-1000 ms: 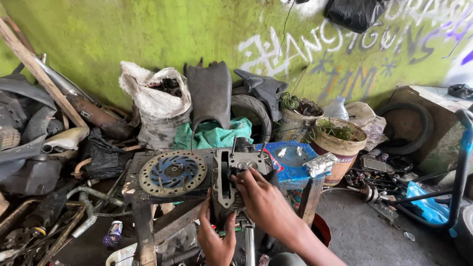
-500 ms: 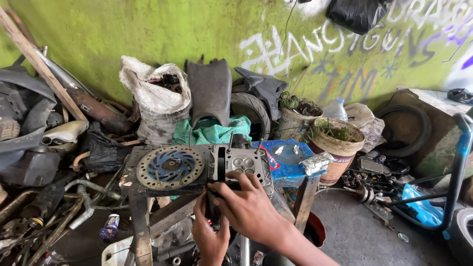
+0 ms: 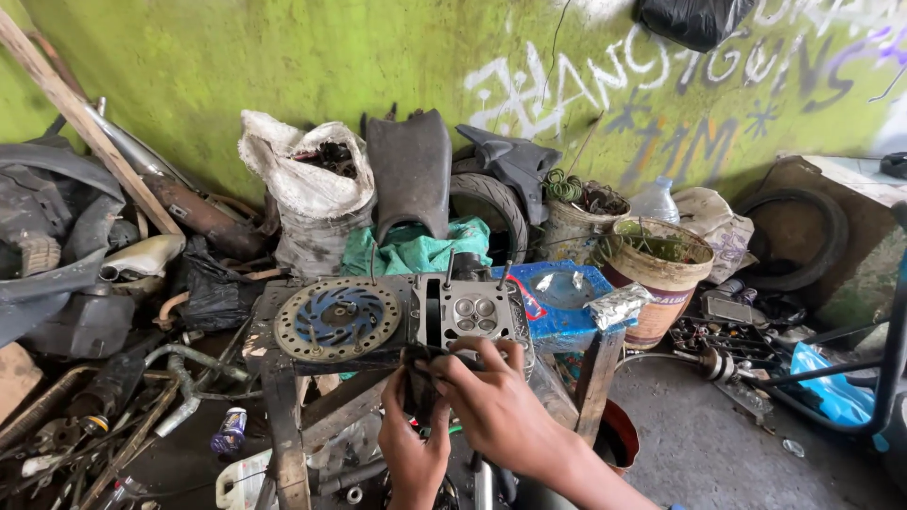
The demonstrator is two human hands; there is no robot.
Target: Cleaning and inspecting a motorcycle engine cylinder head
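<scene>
Left hand (image 3: 413,444): below the bench edge, fingers curled around a small dark part (image 3: 419,382), clamped on it from beneath.
Right hand (image 3: 491,401): close against the left, thumb and fingers pinched on the same dark part from above; both hands together, likely to steady it while working it.
Dark part: thin, matte black, mostly hidden by fingers; exact shape not clear; held just in front of the cylinder head (image 3: 470,312).
Cylinder head: grey cast metal, blocky, round valve faces up, studs upright; lying flat on the bench, within easy reach.
Brake disc (image 3: 337,321): round, drilled rim, blue-tinted centre, lying flat beside the head.
Bench (image 3: 283,416): rusty metal frame, rough and stained.
Blue box (image 3: 557,302): glossy, on a wooden stool, crumpled foil on top.
Wall (image 3: 283,66): green, painted with graffiti, with sacks, tyres and scrap piled against it.
</scene>
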